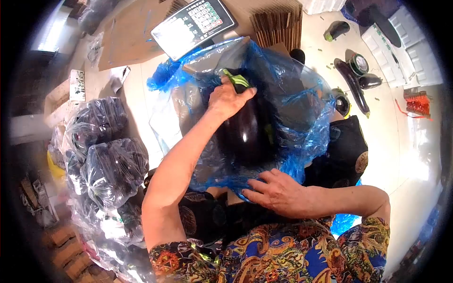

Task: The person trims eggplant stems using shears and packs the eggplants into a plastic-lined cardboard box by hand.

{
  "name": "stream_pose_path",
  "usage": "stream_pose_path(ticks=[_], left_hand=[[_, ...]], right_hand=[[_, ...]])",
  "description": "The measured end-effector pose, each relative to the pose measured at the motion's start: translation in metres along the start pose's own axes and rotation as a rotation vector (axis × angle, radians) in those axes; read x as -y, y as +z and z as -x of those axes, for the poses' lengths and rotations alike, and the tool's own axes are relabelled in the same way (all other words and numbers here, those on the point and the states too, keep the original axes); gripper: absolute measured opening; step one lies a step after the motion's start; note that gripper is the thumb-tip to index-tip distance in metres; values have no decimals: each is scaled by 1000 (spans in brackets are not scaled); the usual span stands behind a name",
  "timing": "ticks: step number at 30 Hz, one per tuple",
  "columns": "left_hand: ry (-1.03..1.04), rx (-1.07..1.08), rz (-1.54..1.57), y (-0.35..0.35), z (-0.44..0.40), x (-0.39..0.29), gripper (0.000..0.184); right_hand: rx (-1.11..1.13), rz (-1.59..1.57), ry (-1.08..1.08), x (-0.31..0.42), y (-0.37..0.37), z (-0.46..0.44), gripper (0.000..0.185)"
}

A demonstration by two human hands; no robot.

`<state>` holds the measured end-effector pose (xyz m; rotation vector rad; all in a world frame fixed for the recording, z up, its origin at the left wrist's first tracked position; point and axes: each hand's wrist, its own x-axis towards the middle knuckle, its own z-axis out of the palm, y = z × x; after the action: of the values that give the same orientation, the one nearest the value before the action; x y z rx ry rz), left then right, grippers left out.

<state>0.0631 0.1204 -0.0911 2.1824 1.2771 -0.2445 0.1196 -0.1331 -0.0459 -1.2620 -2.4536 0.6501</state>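
Note:
A blue plastic bag [304, 111] is spread wide in front of me, its mouth facing up. Inside it lies a large, glossy dark purple eggplant [245, 134], with its green stem end pointing away from me. My left hand [230, 99] reaches over the bag, fingers closed around the eggplant near that end. Down at the bag's near edge is my right hand [281, 192], its fingers bent over the gathered blue film. Dark shapes around the eggplant in the bag are hard to make out.
Several clear bags of dark produce [115, 167] are stacked at left. A digital scale [193, 26] stands beyond the bag, beside folded cardboard [276, 28]. At right are a long eggplant [351, 85], a tape roll [358, 64], white foam boxes [389, 54] and red netting [417, 104].

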Motion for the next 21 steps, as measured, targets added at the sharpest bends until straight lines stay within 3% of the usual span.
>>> stream_pose_path(ticks=[2, 3, 6, 7, 11, 15, 18, 21], left_hand=[[-10, -32, 5, 8, 11, -7, 106], [65, -162, -17, 25, 11, 1, 96], [91, -187, -113, 32, 7, -6, 81], [96, -222, -105, 36, 8, -8, 68], [82, -108, -339, 18, 10, -10, 73], [103, -95, -294, 11, 23, 8, 79], [94, -26, -266, -5, 15, 20, 76], [103, -44, -314, 2, 12, 29, 60]], right_hand=[[-15, -3, -17, -2, 1, 0, 45], [-33, -23, -18, -3, 3, 0, 43], [-69, -100, -7, -9, 5, 0, 36], [-70, -143, 8, -8, 2, -2, 32], [-24, -154, 58, -17, -10, -4, 26], [-80, -73, 250, -51, -13, -5, 21], [-5, 220, 215, -73, -5, -11, 21], [-17, 339, 152, -83, 5, -16, 21]])
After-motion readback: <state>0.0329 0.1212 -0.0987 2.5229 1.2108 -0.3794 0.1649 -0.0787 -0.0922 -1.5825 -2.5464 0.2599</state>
